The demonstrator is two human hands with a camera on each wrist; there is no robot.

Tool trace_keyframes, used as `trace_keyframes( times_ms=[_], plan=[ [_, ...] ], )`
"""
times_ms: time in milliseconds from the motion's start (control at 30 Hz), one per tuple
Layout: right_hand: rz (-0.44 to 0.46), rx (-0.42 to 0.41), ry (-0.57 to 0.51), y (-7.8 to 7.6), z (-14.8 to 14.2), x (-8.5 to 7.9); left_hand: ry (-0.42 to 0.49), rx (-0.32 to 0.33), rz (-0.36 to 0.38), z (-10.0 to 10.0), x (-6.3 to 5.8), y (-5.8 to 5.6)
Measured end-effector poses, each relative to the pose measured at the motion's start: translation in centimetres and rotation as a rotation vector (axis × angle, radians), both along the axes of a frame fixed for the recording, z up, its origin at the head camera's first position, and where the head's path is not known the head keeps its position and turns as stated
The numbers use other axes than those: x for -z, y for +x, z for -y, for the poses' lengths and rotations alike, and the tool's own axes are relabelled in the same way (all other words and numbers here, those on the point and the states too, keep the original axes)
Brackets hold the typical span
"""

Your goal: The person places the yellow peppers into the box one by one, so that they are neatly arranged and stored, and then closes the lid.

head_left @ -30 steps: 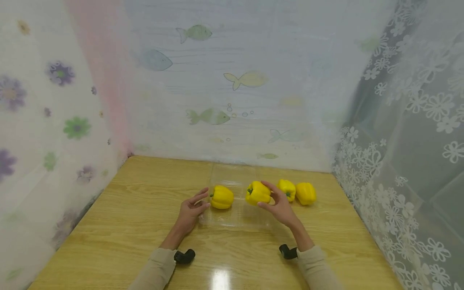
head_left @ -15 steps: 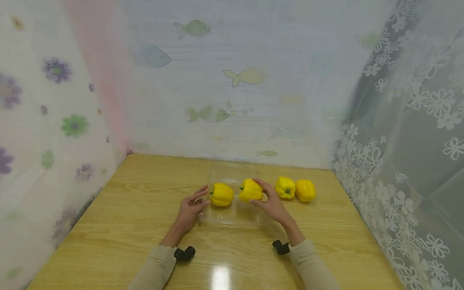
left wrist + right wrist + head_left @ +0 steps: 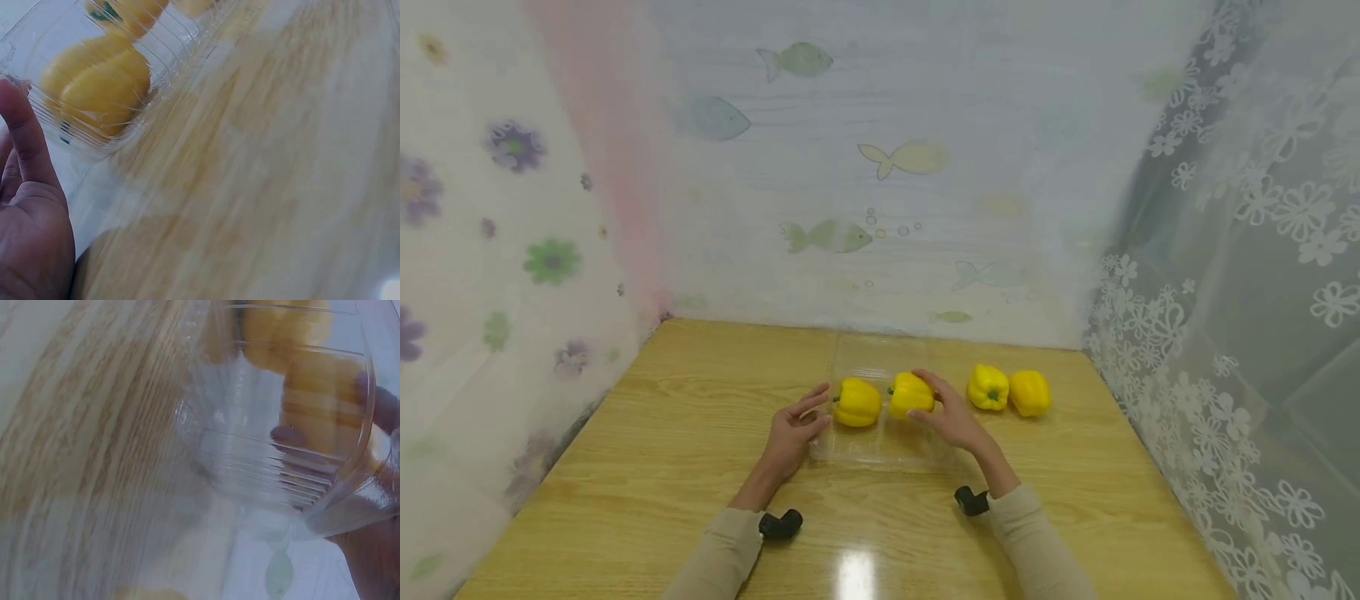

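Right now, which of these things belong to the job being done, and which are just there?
Part of the job:
clear container, beside the left hand
yellow pepper inside the container
gripped pepper, in the right hand
probably the loose pepper and its neighbour

Just surroundings:
wooden table
fish-print backdrop
flowered sheet

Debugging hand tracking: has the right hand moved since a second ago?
Yes. Against the tray, the right hand has moved left, bringing the held pepper closer to the left pepper.

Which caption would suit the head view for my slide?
Right hand holds a yellow pepper in a clear container; left hand by the container's edge.
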State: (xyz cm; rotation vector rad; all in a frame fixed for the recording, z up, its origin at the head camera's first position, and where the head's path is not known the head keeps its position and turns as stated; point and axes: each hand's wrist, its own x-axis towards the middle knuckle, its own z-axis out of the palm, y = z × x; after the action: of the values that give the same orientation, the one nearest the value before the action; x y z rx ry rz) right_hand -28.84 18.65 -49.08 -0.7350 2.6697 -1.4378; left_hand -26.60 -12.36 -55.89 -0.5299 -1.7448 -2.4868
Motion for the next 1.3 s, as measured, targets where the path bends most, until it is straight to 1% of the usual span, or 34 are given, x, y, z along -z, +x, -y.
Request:
trace_keyframes(
  times_ms=[200, 267, 467, 600, 700, 900, 1000, 1200, 1300],
  plan=[
    [0.039, -0.006, 0.046, 0.2, 0.4, -0.6, -0.004, -0.005, 0.015, 0.1, -0.1, 0.0],
    [0.043, 0.0, 0.054, 0.3, 0.6, -0.7, -0.01, -0.001, 0.01, 0.1, -0.1, 0.0],
    [0.073, 0.028, 0.081, -0.1, 1.1, -0.8, -0.01, 0.0, 0.009, 0.2, -0.2, 0.0],
    [0.111, 0.033, 0.093, -0.4, 1.4, -0.6, -0.009, -0.003, 0.018, 0.1, -0.2, 0.0],
    [0.15, 0.035, 0.072, -0.6, 1.5, -0.3, -0.012, 0.001, 0.012, 0.1, -0.2, 0.0],
    [0.224, 0.042, 0.002, -0.8, 1.7, -0.3, -0.011, 0.002, 0.007, 0.1, -0.4, 0.2],
    [0.239, 0.056, 0.003, -0.8, 1.7, -0.4, -0.015, 0.007, 0.005, 0.0, -0.4, 0.1],
    [0.305, 0.084, -0.017, -0.6, 1.7, -0.7, -0.028, 0.015, -0.002, 0.1, -0.3, 0.1],
    [0.308, 0.085, -0.017, -0.6, 1.7, -0.8, -0.028, 0.01, 0.004, 0.1, -0.3, 0.1]
  ],
)
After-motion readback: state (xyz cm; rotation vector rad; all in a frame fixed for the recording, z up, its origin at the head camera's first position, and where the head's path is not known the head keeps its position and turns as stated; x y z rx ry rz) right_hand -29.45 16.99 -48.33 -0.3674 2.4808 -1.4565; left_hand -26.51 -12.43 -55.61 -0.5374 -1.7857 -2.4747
